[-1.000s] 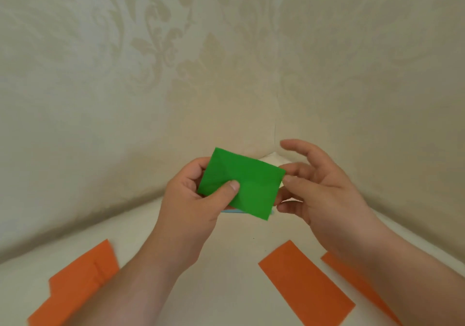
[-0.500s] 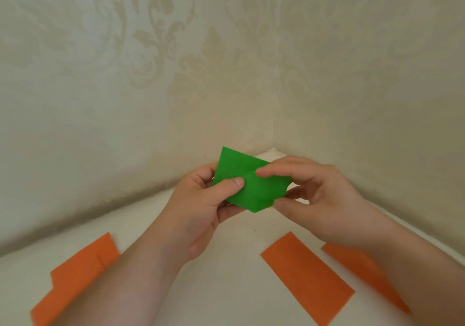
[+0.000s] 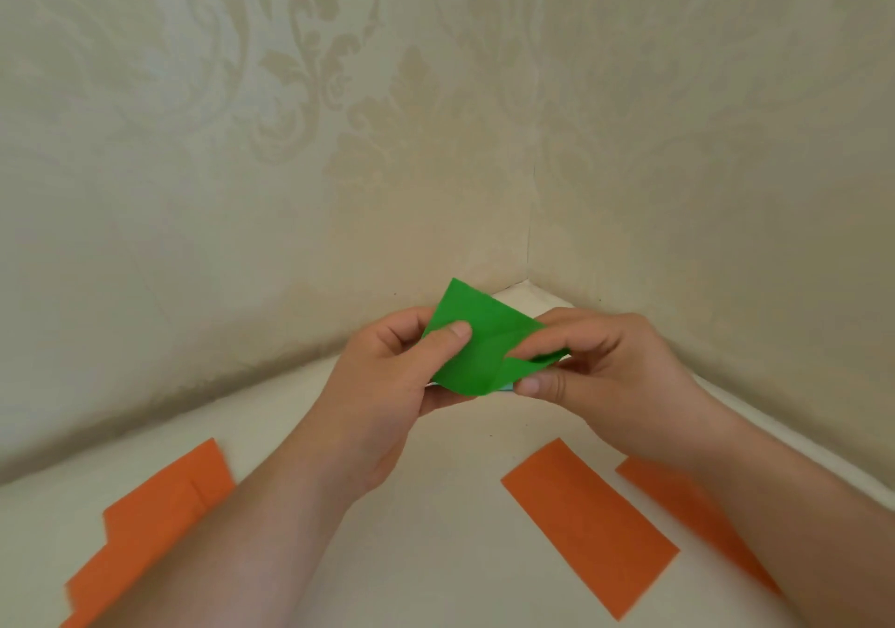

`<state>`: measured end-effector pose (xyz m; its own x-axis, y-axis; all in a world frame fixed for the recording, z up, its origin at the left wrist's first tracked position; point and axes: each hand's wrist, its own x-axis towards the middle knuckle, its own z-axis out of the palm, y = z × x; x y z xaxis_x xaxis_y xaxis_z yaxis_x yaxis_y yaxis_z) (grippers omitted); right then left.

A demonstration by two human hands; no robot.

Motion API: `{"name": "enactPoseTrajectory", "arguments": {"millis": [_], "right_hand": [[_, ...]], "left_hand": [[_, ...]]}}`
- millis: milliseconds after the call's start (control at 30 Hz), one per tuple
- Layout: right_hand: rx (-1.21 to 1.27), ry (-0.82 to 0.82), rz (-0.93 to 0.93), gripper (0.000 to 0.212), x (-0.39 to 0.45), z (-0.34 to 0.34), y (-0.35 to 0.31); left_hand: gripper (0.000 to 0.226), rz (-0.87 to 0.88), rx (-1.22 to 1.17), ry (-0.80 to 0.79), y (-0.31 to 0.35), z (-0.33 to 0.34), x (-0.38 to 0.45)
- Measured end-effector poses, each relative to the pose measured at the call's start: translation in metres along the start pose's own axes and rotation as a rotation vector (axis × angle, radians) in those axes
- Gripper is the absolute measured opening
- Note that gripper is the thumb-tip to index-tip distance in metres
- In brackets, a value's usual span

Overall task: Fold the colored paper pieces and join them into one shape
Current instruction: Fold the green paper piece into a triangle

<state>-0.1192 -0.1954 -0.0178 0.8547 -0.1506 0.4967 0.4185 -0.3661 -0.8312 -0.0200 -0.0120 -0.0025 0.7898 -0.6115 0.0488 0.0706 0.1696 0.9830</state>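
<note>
Green paper (image 3: 477, 351) is held up in the air above the pale surface (image 3: 436, 506), close to the far corner where the two patterned walls meet. The left hand (image 3: 387, 385) grips its left edge, thumb pressed flat on the front face and fingers curled behind. The right hand (image 3: 605, 375) pinches the right corner between thumb and fingers and appears to be turning that corner over toward the middle. A sliver of light blue shows under the green sheet's lower edge; what it belongs to cannot be told. Orange pieces lie flat on the surface: a stepped stack (image 3: 145, 526) at near left, one strip (image 3: 588, 526) at near right, and another (image 3: 697, 516) partly hidden under the right forearm. To make this fold well, the left thumb should likely anchor the sheet while the right hand aligns the corner with the existing crease before pressing it sharp.
</note>
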Motion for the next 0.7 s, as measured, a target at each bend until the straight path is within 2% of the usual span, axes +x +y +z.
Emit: {"name": "enactPoseTrajectory", "arguments": {"millis": [100, 200, 333, 533, 700], "right_hand": [[0.047, 0.02, -0.006, 0.026, 0.0, -0.001, -0.002], [0.075, 0.031, 0.044, 0.014, 0.001, -0.001, -0.004], [0.109, 0.059, 0.085, 0.009, 0.001, 0.001, -0.008], [0.159, 0.169, 0.151, 0.045, 0.002, 0.003, -0.008], [0.208, 0.17, 0.187, 0.008, 0.003, 0.005, -0.018]], "left_hand": [[0.023, -0.006, -0.014, -0.008, 0.002, 0.001, -0.001], [0.019, -0.001, -0.035, -0.027, 0.002, 0.002, -0.003], [0.012, 0.039, -0.04, -0.021, 0.001, 0.002, -0.003], [0.015, 0.072, -0.069, -0.058, 0.0, 0.003, -0.004], [0.036, 0.081, -0.055, -0.063, -0.002, 0.004, -0.004]]}}
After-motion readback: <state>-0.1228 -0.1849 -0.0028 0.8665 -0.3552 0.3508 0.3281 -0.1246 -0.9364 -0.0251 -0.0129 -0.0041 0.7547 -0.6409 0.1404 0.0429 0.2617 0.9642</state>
